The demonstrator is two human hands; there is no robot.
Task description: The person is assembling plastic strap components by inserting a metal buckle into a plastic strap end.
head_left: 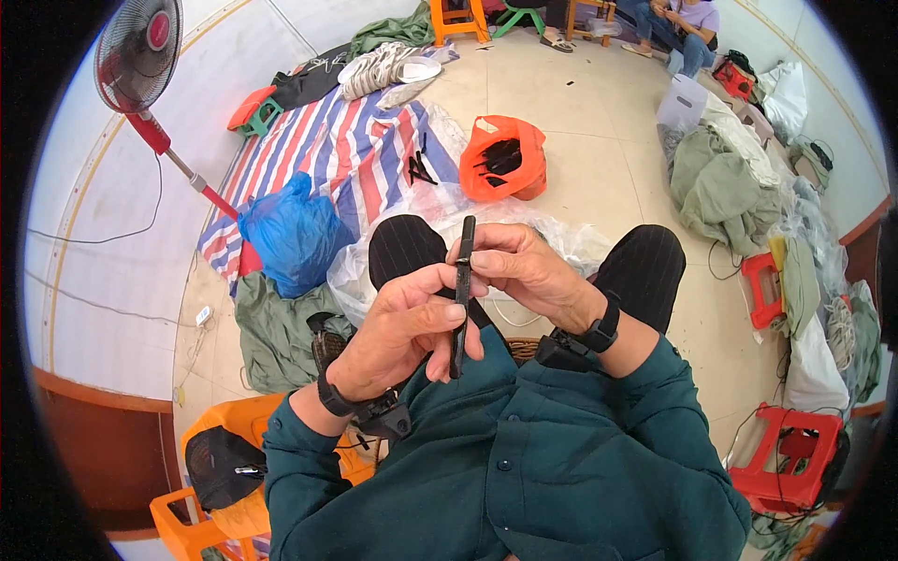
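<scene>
Both of my hands hold a slim, dark strip (459, 323) upright above my lap. It is black, narrow and long, with a small shiny spot near its upper part; its exact kind I cannot make out. My left hand (421, 318) pinches its middle between thumb and fingers. Higher up, the thumb and fingers of my right hand (524, 266) close on it near the shiny spot. Beyond my knees stands an orange-red plastic bag (475, 178) with black pieces inside. Several similar black strips (421, 168) lie on the striped sheet to its left.
A red-and-grey fan (154, 117) stands at the left, near a blue bag (297, 234) on the striped sheet (318, 140). Clear plastic (365, 271) lies around my knees. Red stools (781, 458), green cloth (720, 178) and cables line the right. Another person (678, 33) sits at the back.
</scene>
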